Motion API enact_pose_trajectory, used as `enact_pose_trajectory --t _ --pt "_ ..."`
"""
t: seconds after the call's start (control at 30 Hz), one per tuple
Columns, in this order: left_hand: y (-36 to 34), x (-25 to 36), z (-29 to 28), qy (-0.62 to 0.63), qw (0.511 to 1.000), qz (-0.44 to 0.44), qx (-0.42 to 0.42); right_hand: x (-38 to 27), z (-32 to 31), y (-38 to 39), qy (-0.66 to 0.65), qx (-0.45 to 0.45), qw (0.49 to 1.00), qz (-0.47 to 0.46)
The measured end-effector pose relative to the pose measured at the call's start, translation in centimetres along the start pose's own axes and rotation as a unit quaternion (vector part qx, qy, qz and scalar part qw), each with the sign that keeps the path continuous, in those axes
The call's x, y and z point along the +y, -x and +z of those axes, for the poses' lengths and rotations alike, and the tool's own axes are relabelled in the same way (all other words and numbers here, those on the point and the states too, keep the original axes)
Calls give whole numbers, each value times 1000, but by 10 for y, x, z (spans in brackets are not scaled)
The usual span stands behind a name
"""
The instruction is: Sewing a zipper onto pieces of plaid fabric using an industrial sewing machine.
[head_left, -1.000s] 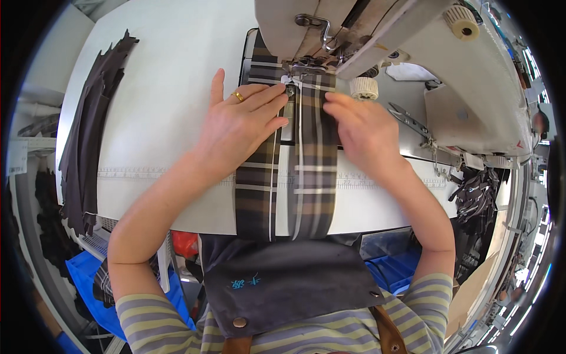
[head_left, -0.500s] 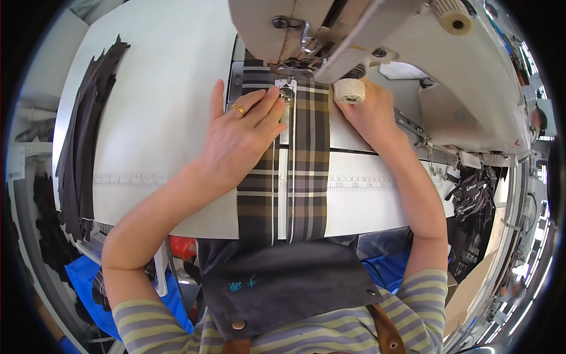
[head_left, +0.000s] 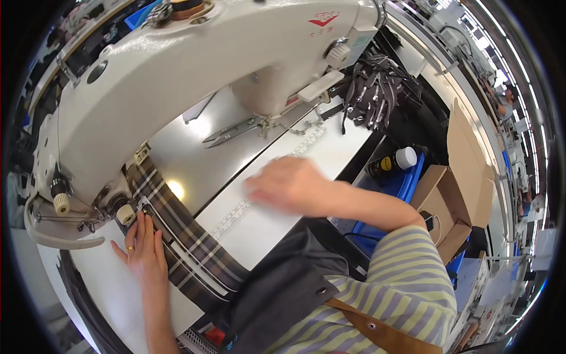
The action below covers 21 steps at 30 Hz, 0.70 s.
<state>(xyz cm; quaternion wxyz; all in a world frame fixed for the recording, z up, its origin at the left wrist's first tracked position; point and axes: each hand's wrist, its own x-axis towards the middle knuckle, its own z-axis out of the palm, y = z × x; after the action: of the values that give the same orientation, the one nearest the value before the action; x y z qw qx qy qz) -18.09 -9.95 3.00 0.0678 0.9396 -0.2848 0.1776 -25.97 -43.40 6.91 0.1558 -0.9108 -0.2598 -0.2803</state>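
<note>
My left hand (head_left: pixel 140 251) lies with fingers stretched over the plaid fabric strip (head_left: pixel 194 242) beside the presser-foot area of the white sewing machine (head_left: pixel 147 53), a gold ring on one finger. The strip runs under the needle area toward my lap, with a pale narrow band along it. My right hand (head_left: pixel 286 186), smeared by motion, is off the fabric, over the white tabletop with a printed ruler (head_left: pixel 312 141); whether it holds anything is unclear. Scissors (head_left: pixel 233 131) rest on the metal bed beyond it.
A dark fabric bundle (head_left: pixel 371 91) lies right of the machine. A blue tray (head_left: pixel 408 183) with a dark bottle (head_left: pixel 386 162) and an open cardboard box (head_left: pixel 442 200) stand at my right. Dark cut pieces (head_left: pixel 79 295) lie at left. Other people (head_left: pixel 507 103) work beyond.
The view has swung right toward the bundle and box. My right hand has left the fabric strip and moved out over the ruler. My left hand remains on the strip near the needle.
</note>
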Motion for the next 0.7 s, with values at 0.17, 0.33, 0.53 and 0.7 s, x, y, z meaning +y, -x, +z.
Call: enact_pose_trajectory --t 0.17,0.33,0.53,0.7 --pt "0 2 -3 -6 1000 17 19 125 -122 61 250 -70 948 185" --pt "-7 5 -4 12 1000 18 14 195 -135 100 217 -99 952 190" --pt "3 33 -38 205 974 101 1 44 -78 32 -22 31 998 50" --pt "-10 116 -84 772 526 -120 -336 -43 -15 -10 -131 140 964 -183"
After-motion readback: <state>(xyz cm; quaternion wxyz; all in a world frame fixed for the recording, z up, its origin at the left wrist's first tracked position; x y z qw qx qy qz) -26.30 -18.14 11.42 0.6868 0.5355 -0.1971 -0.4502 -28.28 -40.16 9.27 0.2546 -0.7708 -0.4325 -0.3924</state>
